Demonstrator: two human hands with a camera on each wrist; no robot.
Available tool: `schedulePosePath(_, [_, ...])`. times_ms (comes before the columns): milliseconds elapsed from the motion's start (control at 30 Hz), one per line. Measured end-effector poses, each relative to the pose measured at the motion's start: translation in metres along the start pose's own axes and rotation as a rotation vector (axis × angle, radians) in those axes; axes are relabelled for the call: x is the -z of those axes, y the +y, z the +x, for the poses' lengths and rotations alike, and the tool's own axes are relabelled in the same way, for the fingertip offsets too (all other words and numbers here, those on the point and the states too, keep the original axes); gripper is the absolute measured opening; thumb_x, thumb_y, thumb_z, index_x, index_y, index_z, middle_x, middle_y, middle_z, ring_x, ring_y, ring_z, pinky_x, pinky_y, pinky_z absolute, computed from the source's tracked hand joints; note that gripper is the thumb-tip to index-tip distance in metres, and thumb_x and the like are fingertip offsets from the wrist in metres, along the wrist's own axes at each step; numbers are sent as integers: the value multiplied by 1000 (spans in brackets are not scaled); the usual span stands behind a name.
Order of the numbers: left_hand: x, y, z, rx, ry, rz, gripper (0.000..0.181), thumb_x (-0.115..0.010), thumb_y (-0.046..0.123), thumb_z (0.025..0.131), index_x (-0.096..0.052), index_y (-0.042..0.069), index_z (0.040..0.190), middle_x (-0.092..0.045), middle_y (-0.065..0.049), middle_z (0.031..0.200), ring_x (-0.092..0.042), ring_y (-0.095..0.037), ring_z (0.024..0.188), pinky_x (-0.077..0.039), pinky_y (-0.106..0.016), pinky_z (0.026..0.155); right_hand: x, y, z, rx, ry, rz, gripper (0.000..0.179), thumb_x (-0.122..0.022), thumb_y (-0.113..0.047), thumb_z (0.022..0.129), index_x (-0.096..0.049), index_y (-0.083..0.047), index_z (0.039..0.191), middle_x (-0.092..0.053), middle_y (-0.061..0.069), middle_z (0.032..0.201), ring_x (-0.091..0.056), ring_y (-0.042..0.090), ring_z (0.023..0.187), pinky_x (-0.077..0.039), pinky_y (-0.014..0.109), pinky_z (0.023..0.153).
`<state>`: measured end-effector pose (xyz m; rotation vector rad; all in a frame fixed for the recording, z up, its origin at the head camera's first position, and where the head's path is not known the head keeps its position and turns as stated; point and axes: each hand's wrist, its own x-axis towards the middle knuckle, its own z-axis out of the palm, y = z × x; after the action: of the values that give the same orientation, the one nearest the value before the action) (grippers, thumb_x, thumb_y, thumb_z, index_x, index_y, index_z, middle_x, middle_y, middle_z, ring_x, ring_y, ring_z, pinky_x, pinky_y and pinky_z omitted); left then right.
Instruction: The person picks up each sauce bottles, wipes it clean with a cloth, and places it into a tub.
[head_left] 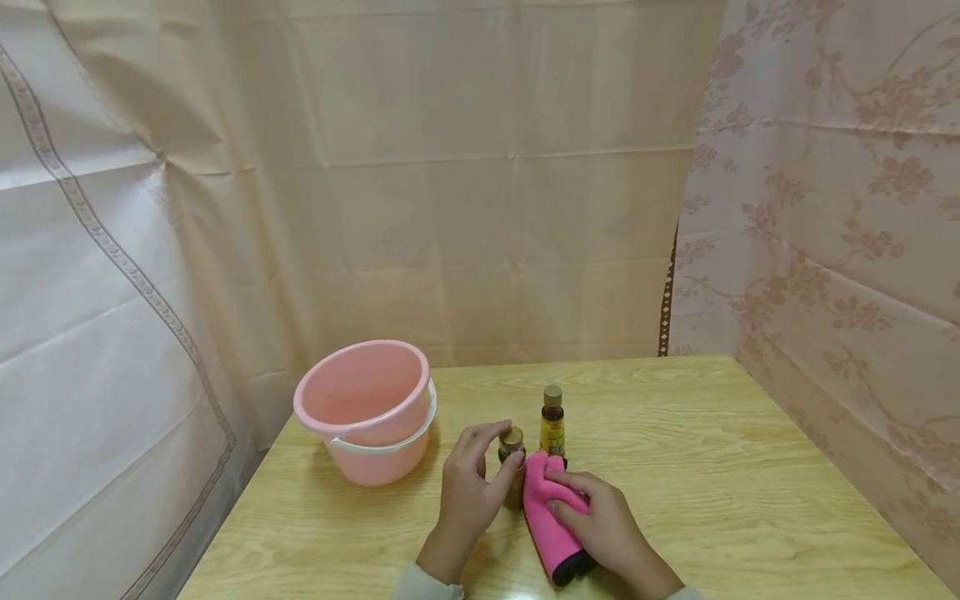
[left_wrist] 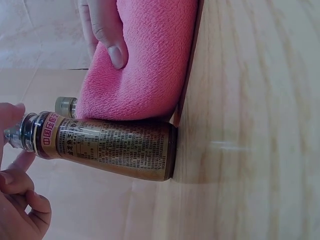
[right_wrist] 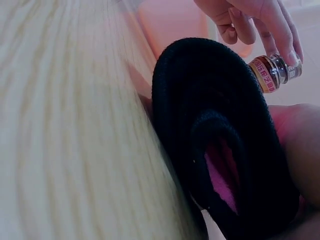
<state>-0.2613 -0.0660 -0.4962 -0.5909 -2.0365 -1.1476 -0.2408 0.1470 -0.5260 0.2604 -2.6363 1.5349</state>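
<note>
My left hand [head_left: 471,479] pinches a small brown sesame oil bottle [left_wrist: 115,149] near its neck, thumb on one side and fingers on the other. The bottle stands upright on the table, its gold cap [head_left: 512,436] showing between the fingers. My right hand [head_left: 603,521] holds a folded pink towel [head_left: 551,521] with a black edge [right_wrist: 215,75]. In the left wrist view the towel lies against the bottle's side. Just behind the towel stands a second dark bottle [head_left: 552,425] with a yellow label, its lower part hidden.
A pink bucket [head_left: 375,467] with a white handle [head_left: 382,448] stands on the left of the wooden table [head_left: 720,467]. Cream cloth [head_left: 480,208] hangs behind the table, and flowered cloth [head_left: 862,250] hangs along the right.
</note>
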Motion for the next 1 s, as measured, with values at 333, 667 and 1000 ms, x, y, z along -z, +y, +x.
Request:
schedulePosePath(333, [0, -2, 0, -8, 11, -8, 29, -81, 21, 92, -74, 20, 121, -69, 3, 111, -36, 3, 56, -35, -14, 48, -2, 1, 1, 37, 42, 8, 42, -84, -20, 87, -74, -38, 123, -73, -9, 119, -67, 9, 103, -55, 24, 83])
schedulePosePath(667, [1, -2, 1, -22, 6, -19, 29, -80, 20, 93, -75, 19, 121, -71, 3, 111, -35, 3, 55, -33, -12, 47, 0, -5, -1, 121, 76, 94, 43, -84, -18, 88, -74, -40, 124, -69, -17, 126, -65, 10, 118, -55, 25, 95])
schedulePosePath(1000, [2, 0, 1, -7, -14, -50, 28, -79, 20, 93, -74, 17, 121, -72, 2, 112, -35, 3, 55, -33, -12, 46, 0, -1, -2, 278, 143, 157, 42, -82, -17, 90, -73, -32, 128, -70, -11, 127, -69, 11, 112, -60, 27, 87])
